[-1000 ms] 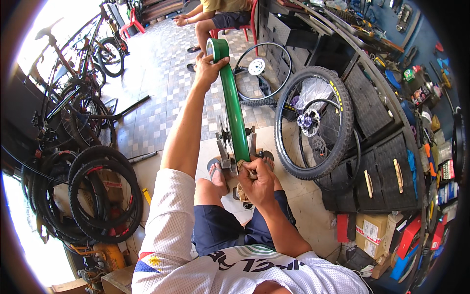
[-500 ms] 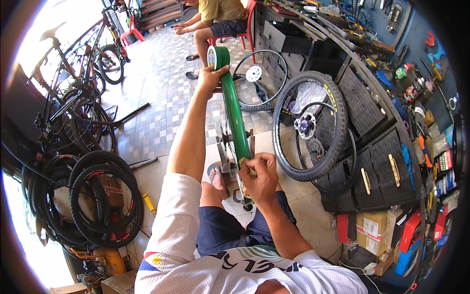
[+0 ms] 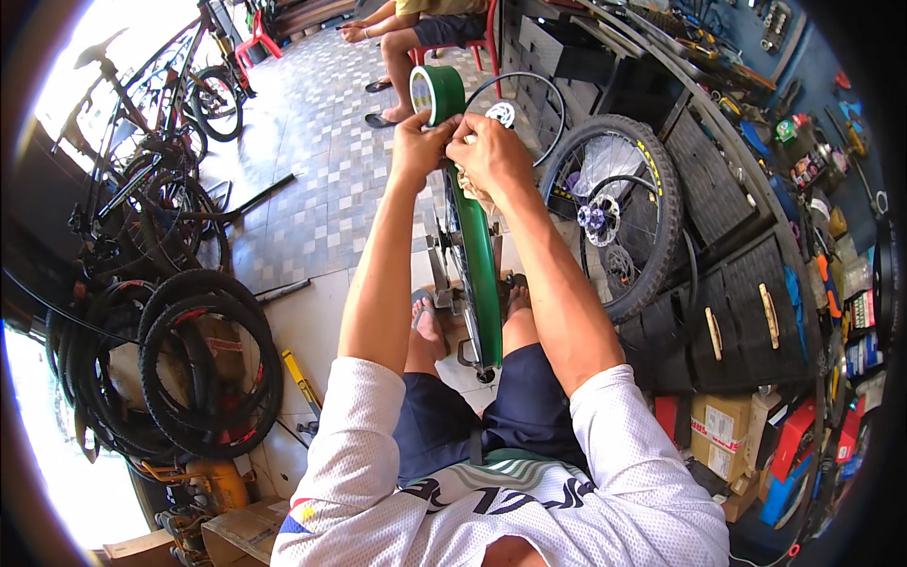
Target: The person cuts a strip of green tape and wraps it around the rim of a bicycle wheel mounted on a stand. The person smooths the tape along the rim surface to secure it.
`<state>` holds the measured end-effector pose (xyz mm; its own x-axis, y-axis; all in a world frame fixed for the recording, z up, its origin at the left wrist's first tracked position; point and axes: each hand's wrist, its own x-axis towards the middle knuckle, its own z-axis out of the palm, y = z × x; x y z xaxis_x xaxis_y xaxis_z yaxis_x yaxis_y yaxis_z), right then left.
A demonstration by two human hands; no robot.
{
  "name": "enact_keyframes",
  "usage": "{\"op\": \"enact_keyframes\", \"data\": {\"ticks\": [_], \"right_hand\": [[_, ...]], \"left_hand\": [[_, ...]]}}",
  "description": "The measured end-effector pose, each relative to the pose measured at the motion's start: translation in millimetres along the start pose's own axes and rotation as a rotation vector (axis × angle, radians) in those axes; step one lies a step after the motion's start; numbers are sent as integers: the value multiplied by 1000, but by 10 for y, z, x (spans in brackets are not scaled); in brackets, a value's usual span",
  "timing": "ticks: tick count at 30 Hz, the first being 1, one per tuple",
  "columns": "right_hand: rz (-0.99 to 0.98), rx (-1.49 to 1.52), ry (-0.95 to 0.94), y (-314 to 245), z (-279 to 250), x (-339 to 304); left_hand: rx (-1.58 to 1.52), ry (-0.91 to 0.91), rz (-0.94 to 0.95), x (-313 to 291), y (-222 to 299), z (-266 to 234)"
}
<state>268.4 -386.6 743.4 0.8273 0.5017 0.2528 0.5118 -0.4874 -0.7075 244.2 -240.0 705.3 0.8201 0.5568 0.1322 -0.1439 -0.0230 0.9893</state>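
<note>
Before me a bicycle wheel rim stands edge-on in a metal truing stand. A glossy green tape strip runs along the rim's outer face. My left hand grips the roll of green tape at the far end of the strip. Right beside it, my right hand is closed, fingertips pinched near the roll. A crumpled beige cloth sticks out below its fingers, over the strip. The exact spot under the fingertips is hidden.
A wheel with a knobby tyre leans at the right against dark drawers. Loose tyres are piled at the left, near parked bicycles. A seated person is beyond. Tools crowd the right-hand bench.
My right hand has moved away from me along the strip, from the rim's near end up to the tape roll, with the cloth. My left hand still holds the roll.
</note>
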Motion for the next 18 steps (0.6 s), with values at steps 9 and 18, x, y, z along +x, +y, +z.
{"op": "enact_keyframes", "data": {"ticks": [9,18], "right_hand": [[-373,179,426,699,423,-2140],[-278,195,367,403,274,-1466]], "left_hand": [[56,-29,-96,363,4,-85],[120,36,44,-252,7,13]]}}
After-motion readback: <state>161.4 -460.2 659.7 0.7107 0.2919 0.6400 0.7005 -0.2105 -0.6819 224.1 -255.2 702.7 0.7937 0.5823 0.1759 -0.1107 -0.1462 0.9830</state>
